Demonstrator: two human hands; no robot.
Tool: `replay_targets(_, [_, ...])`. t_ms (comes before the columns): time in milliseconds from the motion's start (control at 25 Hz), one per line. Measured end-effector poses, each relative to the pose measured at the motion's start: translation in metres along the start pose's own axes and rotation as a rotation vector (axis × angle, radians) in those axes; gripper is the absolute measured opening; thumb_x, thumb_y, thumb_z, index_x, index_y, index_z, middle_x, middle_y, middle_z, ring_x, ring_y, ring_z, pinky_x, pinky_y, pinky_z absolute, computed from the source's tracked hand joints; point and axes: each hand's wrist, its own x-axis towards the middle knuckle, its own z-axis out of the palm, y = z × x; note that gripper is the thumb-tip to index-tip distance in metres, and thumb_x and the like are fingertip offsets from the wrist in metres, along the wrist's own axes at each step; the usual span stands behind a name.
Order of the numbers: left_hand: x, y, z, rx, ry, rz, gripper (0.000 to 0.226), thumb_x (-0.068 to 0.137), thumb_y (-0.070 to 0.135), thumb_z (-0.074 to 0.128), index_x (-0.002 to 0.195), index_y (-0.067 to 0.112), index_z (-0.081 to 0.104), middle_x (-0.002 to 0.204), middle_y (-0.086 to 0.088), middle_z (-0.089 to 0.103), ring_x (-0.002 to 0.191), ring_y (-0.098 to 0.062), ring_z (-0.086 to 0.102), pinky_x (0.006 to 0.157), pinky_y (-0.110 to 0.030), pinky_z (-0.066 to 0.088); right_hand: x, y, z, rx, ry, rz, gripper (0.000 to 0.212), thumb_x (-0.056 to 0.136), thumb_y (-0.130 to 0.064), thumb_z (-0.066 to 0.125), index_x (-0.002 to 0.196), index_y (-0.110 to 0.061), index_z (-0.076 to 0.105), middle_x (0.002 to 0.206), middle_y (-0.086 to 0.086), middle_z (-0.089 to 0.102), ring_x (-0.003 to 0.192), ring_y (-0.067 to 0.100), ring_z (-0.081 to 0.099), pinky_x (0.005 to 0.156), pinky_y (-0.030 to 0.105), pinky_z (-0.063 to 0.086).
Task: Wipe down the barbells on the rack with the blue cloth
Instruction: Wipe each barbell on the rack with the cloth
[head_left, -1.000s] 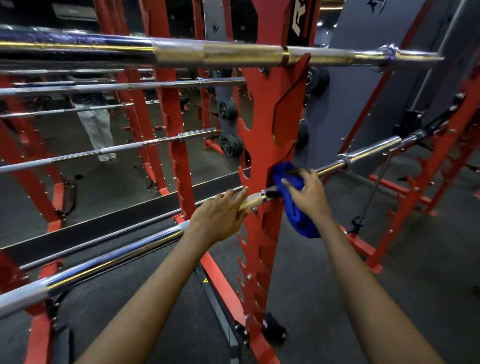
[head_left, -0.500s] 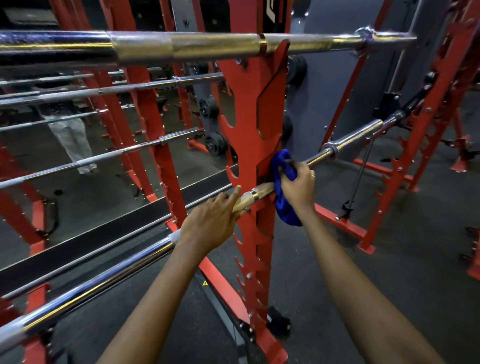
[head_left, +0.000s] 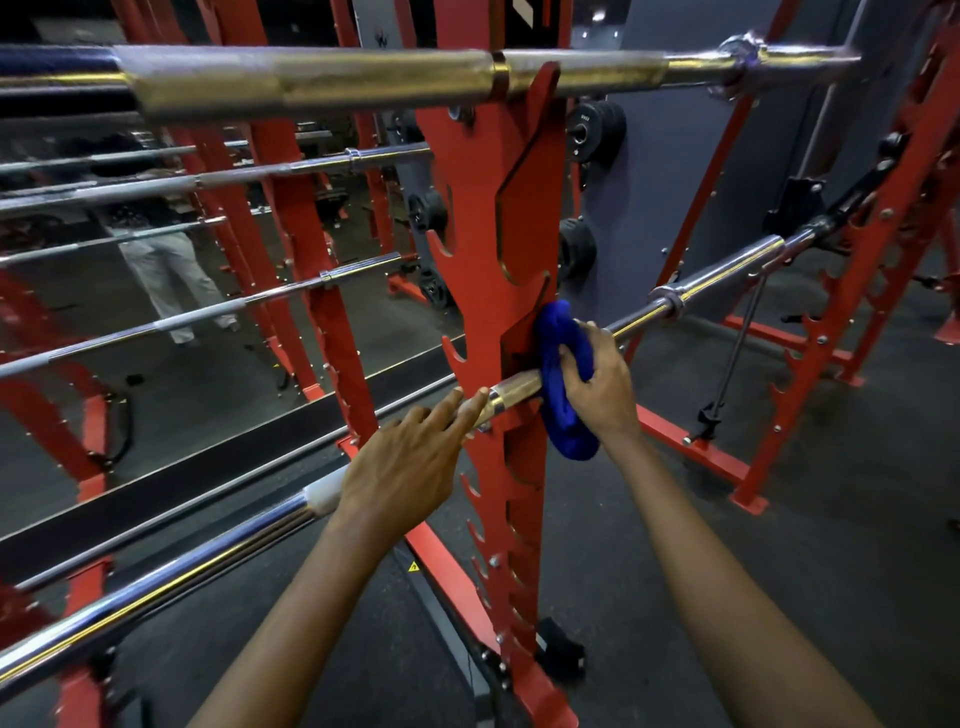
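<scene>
Dark rubber gym floor (head_left: 857, 519) everywhere, and I'm parked at the red steel rack upright (head_left: 488, 291), working on the long chrome barbell (head_left: 156, 587) racked across it. Quick update on the last second or so. My right hand (head_left: 605, 387) has worked the bunched-up blue cloth (head_left: 563, 338) in toward my left hand. It's now jammed right up against the upright where the bar sits in its hook, instead of mostly dangling below my fist like it was a moment ago. Fingers and thumb are curled tight round the cloth and the bar inside it, with the wad poking out above and below the hand. My left hand (head_left: 405, 467) has eased off too. It was draped over the bar, and now the fingers lie pretty much straight along the top. The fingertips just reach the brassy knurled bit on the far side of the upright from the cloth, so it's steadying, not gripping. My read: the stretch out past my right hand to the shiny collar (head_left: 667, 301) is probably done, and the awkward spot at the hook is getting its turn. Left to do, I reckon, is everything under and beyond my left hand, plus the thick silver barbell (head_left: 311, 83) above both hands.
</scene>
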Motion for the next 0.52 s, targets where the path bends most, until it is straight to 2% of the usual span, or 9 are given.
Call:
replay_targets(80, [0.004,0.006,-0.004,-0.055,-0.004,-0.095,0.062,0.104,0.039,0.043,0.161,0.032,0.021,0.146,0.001,0.056,0.091,-0.02,0.066,0.058,-0.031,0.052,0.005,-0.002,0.005,0.032,0.048,-0.003,0.043,0.098,-0.032,0.055,0.14,-0.019,0.054,0.135,0.001,0.06,0.129,0.024,0.056,0.113,0.047,0.044])
replay_targets(160, [0.008,0.014,-0.011,-0.092,-0.033,-0.238,0.061,0.102,0.061,0.028,0.159,0.041,0.024,0.127,0.006,0.064,0.091,-0.017,0.066,0.059,-0.029,0.046,-0.006,-0.002,0.013,-0.021,-0.014,-0.101,0.047,0.1,-0.038,0.054,0.144,-0.022,0.053,0.146,-0.001,0.054,0.14,0.022,0.047,0.118,0.038,0.035])
replay_targets(240, [0.016,0.024,-0.012,-0.086,-0.09,-0.375,0.074,0.093,0.079,0.018,0.158,0.043,0.026,0.117,0.005,0.063,0.095,-0.018,0.064,0.065,-0.031,0.046,-0.007,0.011,0.01,-0.116,-0.078,-0.292,0.045,0.1,-0.042,0.056,0.141,-0.023,0.058,0.146,-0.001,0.055,0.141,0.02,0.047,0.118,0.041,0.033])
replay_targets(320, [0.032,0.032,-0.009,-0.078,-0.128,-0.452,0.08,0.091,0.081,0.016,0.157,0.037,0.031,0.118,0.001,0.063,0.101,-0.021,0.063,0.07,-0.035,0.046,0.012,0.033,0.0,-0.164,-0.069,-0.367,0.04,0.099,-0.04,0.057,0.135,-0.024,0.062,0.14,-0.001,0.061,0.134,0.019,0.055,0.108,0.048,0.036])
replay_targets(400, [0.044,0.039,-0.002,-0.05,-0.095,-0.436,0.077,0.096,0.074,0.021,0.157,0.028,0.034,0.121,-0.001,0.065,0.1,-0.022,0.064,0.074,-0.036,0.047,0.036,0.054,-0.013,-0.137,0.017,-0.244,0.036,0.1,-0.038,0.056,0.133,-0.025,0.062,0.137,-0.002,0.064,0.13,0.019,0.058,0.104,0.052,0.038])
replay_targets(520, [0.05,0.048,0.009,-0.017,-0.042,-0.403,0.068,0.102,0.061,0.03,0.157,0.021,0.035,0.133,-0.003,0.065,0.11,-0.022,0.066,0.084,-0.037,0.051,0.038,0.069,-0.014,-0.011,0.083,-0.003,0.051,0.104,-0.051,0.048,0.142,-0.018,0.056,0.149,0.003,0.054,0.145,0.022,0.043,0.117,0.058,0.033])
